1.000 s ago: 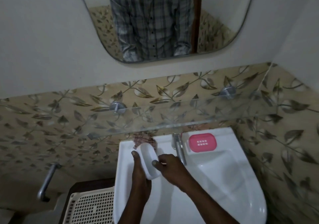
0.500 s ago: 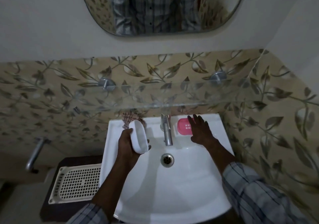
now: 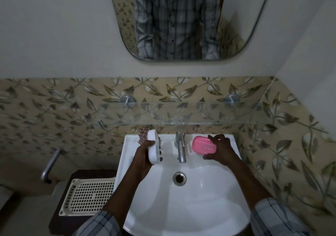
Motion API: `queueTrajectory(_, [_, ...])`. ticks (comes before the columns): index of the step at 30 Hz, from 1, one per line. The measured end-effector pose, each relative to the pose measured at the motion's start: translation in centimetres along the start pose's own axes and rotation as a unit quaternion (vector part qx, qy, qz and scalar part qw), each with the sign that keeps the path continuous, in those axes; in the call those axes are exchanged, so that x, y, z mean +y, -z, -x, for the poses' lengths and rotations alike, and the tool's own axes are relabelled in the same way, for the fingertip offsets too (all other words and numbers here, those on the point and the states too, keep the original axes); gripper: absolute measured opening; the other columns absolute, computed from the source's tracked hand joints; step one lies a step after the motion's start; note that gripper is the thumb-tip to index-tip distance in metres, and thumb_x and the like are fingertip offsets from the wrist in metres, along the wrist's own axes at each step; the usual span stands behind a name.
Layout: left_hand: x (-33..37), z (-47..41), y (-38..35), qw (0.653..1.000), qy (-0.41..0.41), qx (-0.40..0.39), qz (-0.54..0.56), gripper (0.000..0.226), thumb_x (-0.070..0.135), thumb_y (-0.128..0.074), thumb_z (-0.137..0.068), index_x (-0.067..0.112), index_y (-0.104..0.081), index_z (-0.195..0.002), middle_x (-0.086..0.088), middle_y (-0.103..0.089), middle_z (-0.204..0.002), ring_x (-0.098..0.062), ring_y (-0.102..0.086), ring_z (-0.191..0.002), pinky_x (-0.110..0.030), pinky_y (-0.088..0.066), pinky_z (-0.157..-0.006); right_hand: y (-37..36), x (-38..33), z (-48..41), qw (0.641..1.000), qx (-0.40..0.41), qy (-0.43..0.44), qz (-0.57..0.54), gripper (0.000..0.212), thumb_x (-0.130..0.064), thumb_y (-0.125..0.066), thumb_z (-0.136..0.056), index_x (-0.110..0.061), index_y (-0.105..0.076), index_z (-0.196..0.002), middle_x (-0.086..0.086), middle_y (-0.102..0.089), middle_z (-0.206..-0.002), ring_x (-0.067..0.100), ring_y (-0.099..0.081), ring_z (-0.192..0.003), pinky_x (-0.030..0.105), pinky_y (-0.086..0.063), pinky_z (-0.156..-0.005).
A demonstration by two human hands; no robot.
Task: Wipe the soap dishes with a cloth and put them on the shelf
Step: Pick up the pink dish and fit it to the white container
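Two soap dishes showing: one white soap dish (image 3: 154, 148), one pink soap dish (image 3: 204, 146). One checked cloth (image 3: 142, 135) lying at the sink's (image 3: 209, 195) back left corner, partly hidden behind the white dish. One glass shelf (image 3: 181, 114) hanging above the tap (image 3: 180, 148), nothing sitting on it. Left hand (image 3: 145, 157) gripping the white dish, tilted on edge, over the basin's left side. Right hand (image 3: 221, 149) curling around the pink dish right of the tap; whether it is lifting clear of the ledge, cannot tell.
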State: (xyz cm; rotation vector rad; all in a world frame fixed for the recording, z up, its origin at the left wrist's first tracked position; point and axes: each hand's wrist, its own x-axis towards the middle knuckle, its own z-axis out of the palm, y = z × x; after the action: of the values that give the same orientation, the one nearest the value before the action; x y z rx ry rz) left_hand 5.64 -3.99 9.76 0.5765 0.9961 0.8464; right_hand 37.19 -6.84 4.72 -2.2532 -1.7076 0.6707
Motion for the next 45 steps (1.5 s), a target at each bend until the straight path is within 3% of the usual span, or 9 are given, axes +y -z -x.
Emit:
queueTrajectory(7, [1.4,3.4,-1.7,0.983,-0.047,-0.054,-0.168,0.037,0.026,-0.073,-0.08,0.006,-0.071,-0.11,-0.005,-0.073,-0.095,-0.013,-0.07,-0.075,-0.025,-0.052,-0.062,4.3,-6.0,7.7,0.976,-0.003,0.082,-0.201,0.132,-0.047,-0.097,-0.033,-0.027,-0.032,-0.147,0.0,-0.06,-0.119,0.014,-0.059,-0.102,0.011,-0.046,-0.079])
queueTrajectory(12, [3.3,5.0,-3.4,0.876,-0.088,-0.058,-0.471,0.102,0.061,-0.085,-0.048,0.024,-0.054,-0.138,0.003,-0.063,-0.128,-0.012,-0.065,-0.109,-0.023,-0.054,-0.082,4.3,-10.7,10.3,0.972,-0.064,0.16,-0.156,0.151,-0.061,-0.092,-0.034,-0.048,0.003,-0.15,-0.006,-0.059,-0.118,0.01,-0.058,-0.104,0.027,-0.052,-0.088])
queueTrajectory(18, [6.2,5.5,-5.6,0.796,-0.124,-0.131,-0.578,0.121,0.06,-0.086,-0.048,0.022,-0.038,-0.152,-0.001,-0.065,-0.129,-0.017,-0.062,-0.117,-0.038,-0.05,-0.104,5.0,-12.4,11.2,0.963,-0.014,0.187,-0.192,0.102,-0.061,-0.089,-0.042,-0.058,-0.041,-0.132,-0.012,-0.058,-0.129,0.009,-0.056,-0.118,0.031,-0.05,-0.098])
queueTrajectory(21, [6.9,5.6,-5.4,0.836,-0.139,-0.157,-0.507,0.114,0.059,-0.082,-0.055,0.03,-0.033,-0.154,0.0,-0.066,-0.131,-0.017,-0.063,-0.12,-0.039,-0.048,-0.107,5.1,-12.6,11.4,0.95,0.037,0.184,-0.248,0.089,-0.058,-0.091,-0.042,-0.05,-0.056,-0.123,-0.017,-0.059,-0.123,0.002,-0.057,-0.112,0.03,-0.052,-0.095])
queueTrajectory(26, [3.4,6.5,-2.7,0.968,-0.212,-0.102,-0.086,0.06,0.044,-0.069,-0.082,0.036,-0.051,-0.139,-0.004,-0.062,-0.14,-0.025,-0.062,-0.124,-0.043,-0.051,-0.098,4.7,-13.9,12.3,0.898,0.134,0.143,-0.394,0.08,-0.06,-0.091,-0.044,-0.045,-0.062,-0.118,-0.017,-0.066,-0.118,0.007,-0.063,-0.106,0.034,-0.06,-0.081])
queueTrajectory(29, [0.6,7.5,-2.9,0.975,-0.18,-0.13,-0.021,0.073,0.04,-0.085,-0.077,0.032,-0.051,-0.142,-0.007,-0.059,-0.144,-0.031,-0.06,-0.128,-0.044,-0.054,-0.098,4.5,-15.1,13.0,0.895,0.174,0.127,-0.391,0.079,-0.067,-0.086,-0.045,-0.049,-0.057,-0.117,-0.022,-0.062,-0.118,0.002,-0.06,-0.107,0.023,-0.058,-0.076])
queueTrajectory(36, [2.2,6.9,-5.8,0.974,-0.192,-0.113,0.038,0.084,0.028,-0.089,-0.069,0.002,-0.051,-0.14,-0.029,-0.057,-0.137,-0.042,-0.059,-0.123,-0.045,-0.056,-0.09,5.0,-17.3,12.6,0.917,0.165,0.121,-0.343,0.079,-0.069,-0.08,-0.052,-0.04,-0.048,-0.119,-0.012,-0.056,-0.116,0.008,-0.057,-0.105,0.034,-0.057,-0.082])
queueTrajectory(41, [3.1,6.1,-6.2,0.97,-0.202,-0.114,0.07,0.071,0.022,-0.078,-0.075,0.001,-0.052,-0.137,-0.03,-0.059,-0.132,-0.044,-0.06,-0.119,-0.051,-0.056,-0.091,7.0,-18.1,11.4,0.931,0.129,0.138,-0.311,0.053,-0.062,-0.073,-0.072,-0.036,-0.049,-0.111,-0.011,-0.065,-0.107,0.01,-0.066,-0.093,0.029,-0.057,-0.07])
queueTrajectory(45, [3.5,6.1,-6.0,0.964,-0.217,-0.12,0.094,0.069,0.026,-0.082,-0.079,0.005,-0.055,-0.138,-0.028,-0.056,-0.139,-0.037,-0.061,-0.122,-0.047,-0.053,-0.095,9.2,-18.2,10.6,0.94,0.125,0.145,-0.282,0.074,-0.072,-0.067,-0.069,-0.04,-0.047,-0.133,-0.014,-0.063,-0.116,0.009,-0.065,-0.101,0.031,-0.056,-0.084])
